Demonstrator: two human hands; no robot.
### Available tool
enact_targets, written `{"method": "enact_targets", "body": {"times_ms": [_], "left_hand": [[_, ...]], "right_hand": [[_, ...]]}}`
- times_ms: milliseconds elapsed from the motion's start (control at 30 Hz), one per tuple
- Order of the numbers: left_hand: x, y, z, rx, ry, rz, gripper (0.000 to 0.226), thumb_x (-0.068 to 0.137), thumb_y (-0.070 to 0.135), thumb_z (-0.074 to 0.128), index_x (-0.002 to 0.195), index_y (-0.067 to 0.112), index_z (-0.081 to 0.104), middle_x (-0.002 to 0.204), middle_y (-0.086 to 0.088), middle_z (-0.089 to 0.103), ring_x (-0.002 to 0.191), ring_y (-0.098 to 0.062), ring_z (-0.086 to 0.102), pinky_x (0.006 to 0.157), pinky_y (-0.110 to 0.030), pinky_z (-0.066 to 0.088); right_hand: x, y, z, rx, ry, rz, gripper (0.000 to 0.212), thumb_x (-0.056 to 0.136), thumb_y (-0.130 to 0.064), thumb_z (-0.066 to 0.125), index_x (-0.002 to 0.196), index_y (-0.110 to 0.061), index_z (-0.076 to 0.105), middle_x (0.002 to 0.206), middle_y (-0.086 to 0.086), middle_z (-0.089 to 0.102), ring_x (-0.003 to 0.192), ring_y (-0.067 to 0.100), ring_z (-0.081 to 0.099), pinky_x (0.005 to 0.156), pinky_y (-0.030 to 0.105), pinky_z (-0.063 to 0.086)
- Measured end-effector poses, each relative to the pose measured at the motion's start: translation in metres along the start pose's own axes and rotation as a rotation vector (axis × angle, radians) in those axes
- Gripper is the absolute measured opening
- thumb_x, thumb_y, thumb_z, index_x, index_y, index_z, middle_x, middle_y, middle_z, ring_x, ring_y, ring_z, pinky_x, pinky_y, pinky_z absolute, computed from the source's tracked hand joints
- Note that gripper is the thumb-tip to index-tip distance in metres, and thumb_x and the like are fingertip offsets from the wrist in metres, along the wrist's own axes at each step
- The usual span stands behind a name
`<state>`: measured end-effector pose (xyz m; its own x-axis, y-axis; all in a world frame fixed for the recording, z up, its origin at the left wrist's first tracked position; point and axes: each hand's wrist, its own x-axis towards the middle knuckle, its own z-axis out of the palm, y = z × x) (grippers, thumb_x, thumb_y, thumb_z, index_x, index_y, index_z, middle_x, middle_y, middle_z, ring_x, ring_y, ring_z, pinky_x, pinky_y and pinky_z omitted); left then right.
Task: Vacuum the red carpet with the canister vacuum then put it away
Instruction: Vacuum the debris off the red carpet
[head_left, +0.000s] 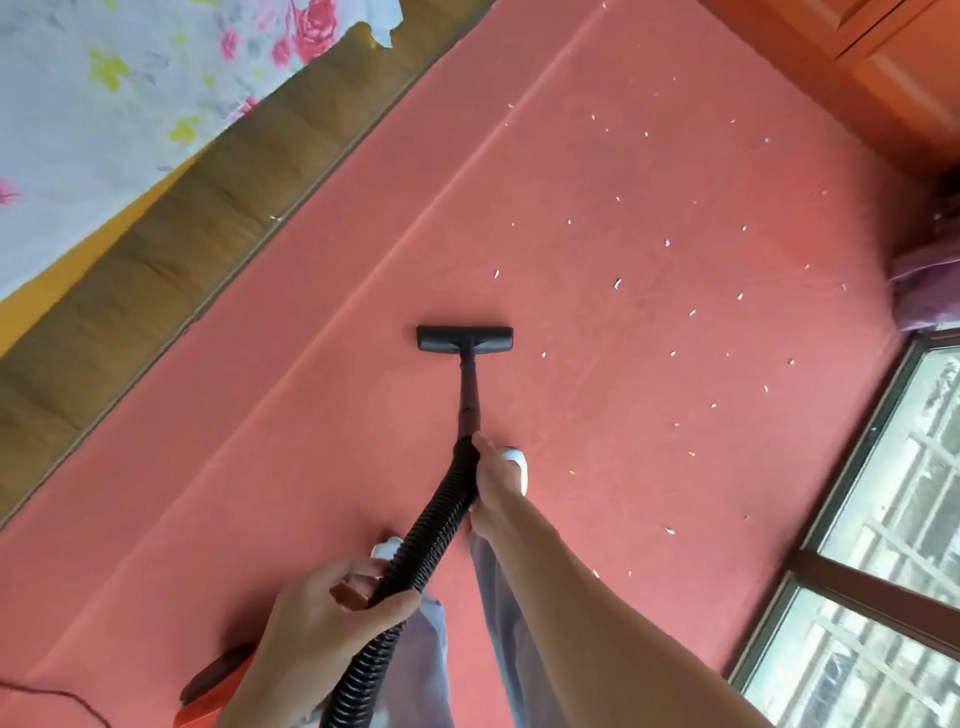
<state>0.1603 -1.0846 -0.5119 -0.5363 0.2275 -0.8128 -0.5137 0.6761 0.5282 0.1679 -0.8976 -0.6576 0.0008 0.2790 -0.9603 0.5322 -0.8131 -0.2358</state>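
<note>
Our right hand (493, 483) grips hose (436, 525) top; left hand (332, 618) curled round it lower. Floor head (465, 340) on red carpet (311, 467) ahead of right hand. Scraps (618, 283) remain beyond, rightward: we judge vacuuming early. Canister (218, 686) beside left hand, unstowed.

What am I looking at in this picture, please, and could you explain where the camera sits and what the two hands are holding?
No robot here: a person wears a wide-angle camera on the head, so you look down along their arms. The right hand grips where the ribbed hose meets the black wand, whose nozzle rests on the red carpet. The left hand holds the hose lower down, near the orange vacuum body. Small white scraps lie scattered on the carpet, mostly right of the nozzle. A flowered sheet shows at upper left, a window at lower right.
</note>
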Motion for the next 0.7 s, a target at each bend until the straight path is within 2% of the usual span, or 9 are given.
{"method": "enact_targets", "body": {"times_ms": [100, 233, 367, 500, 567, 633, 700], "left_hand": [[0.021, 0.036, 0.009, -0.014, 0.049, 0.051, 0.042, 0.037, 0.060, 0.076, 0.074, 0.040, 0.076, 0.071, 0.002, 0.074, 0.060, -0.007, 0.064, 0.061, -0.015, 0.046], [0.030, 0.061, 0.012, 0.057, 0.043, 0.091, 0.045, 0.039, 0.058, 0.081, 0.078, 0.035, 0.076, 0.072, 0.001, 0.074, 0.066, -0.014, 0.068, 0.067, -0.023, 0.050], [0.020, 0.071, 0.012, 0.141, -0.062, 0.044, 0.068, 0.028, 0.072, 0.088, 0.083, 0.033, 0.076, 0.072, -0.001, 0.074, 0.065, -0.015, 0.067, 0.069, -0.028, 0.048], [0.021, 0.094, 0.030, 0.204, -0.043, 0.050, 0.044, 0.043, 0.049, 0.090, 0.080, 0.031, 0.076, 0.073, 0.005, 0.074, 0.066, -0.010, 0.066, 0.070, -0.028, 0.050], [0.025, 0.110, 0.044, 0.244, -0.040, 0.061, 0.032, 0.052, 0.037, 0.091, 0.077, 0.027, 0.074, 0.071, 0.010, 0.072, 0.062, -0.004, 0.062, 0.062, -0.018, 0.046], [0.034, 0.122, 0.057, 0.282, -0.032, 0.067, 0.029, 0.055, 0.034, 0.091, 0.075, 0.027, 0.072, 0.068, 0.014, 0.070, 0.058, 0.000, 0.059, 0.057, -0.014, 0.042], [0.043, 0.129, 0.066, 0.287, -0.028, 0.060, 0.031, 0.053, 0.039, 0.089, 0.076, 0.029, 0.071, 0.071, 0.016, 0.071, 0.063, 0.001, 0.063, 0.061, -0.016, 0.047]], "right_hand": [[0.014, -0.042, 0.015, 0.000, -0.035, -0.019, 0.033, 0.088, -0.033, 0.067, 0.103, -0.004, 0.060, 0.088, 0.012, 0.063, 0.070, 0.024, 0.060, 0.058, 0.030, 0.050], [0.022, -0.070, 0.012, -0.012, -0.029, -0.011, 0.040, 0.083, -0.041, 0.068, 0.100, -0.005, 0.059, 0.086, 0.012, 0.063, 0.074, 0.027, 0.060, 0.071, 0.040, 0.052], [0.013, -0.071, -0.023, 0.061, 0.016, 0.017, 0.037, 0.082, -0.037, 0.070, 0.093, -0.002, 0.064, 0.077, 0.013, 0.063, 0.058, 0.025, 0.058, 0.056, 0.032, 0.049], [0.008, -0.078, -0.060, 0.218, -0.051, 0.058, 0.025, 0.091, -0.025, 0.059, 0.101, -0.001, 0.058, 0.075, 0.013, 0.058, 0.061, 0.025, 0.054, 0.060, 0.036, 0.043], [0.011, -0.092, -0.074, 0.266, -0.063, 0.098, 0.018, 0.095, -0.020, 0.055, 0.094, -0.002, 0.056, 0.074, 0.013, 0.056, 0.062, 0.025, 0.054, 0.061, 0.036, 0.044], [0.018, -0.106, -0.083, 0.243, -0.057, 0.140, 0.016, 0.098, -0.018, 0.052, 0.100, -0.003, 0.056, 0.081, 0.014, 0.057, 0.068, 0.025, 0.056, 0.064, 0.038, 0.048], [0.026, -0.121, -0.086, 0.212, -0.041, 0.160, 0.022, 0.097, -0.018, 0.054, 0.113, -0.003, 0.054, 0.087, 0.015, 0.057, 0.074, 0.026, 0.058, 0.074, 0.040, 0.052]]}}
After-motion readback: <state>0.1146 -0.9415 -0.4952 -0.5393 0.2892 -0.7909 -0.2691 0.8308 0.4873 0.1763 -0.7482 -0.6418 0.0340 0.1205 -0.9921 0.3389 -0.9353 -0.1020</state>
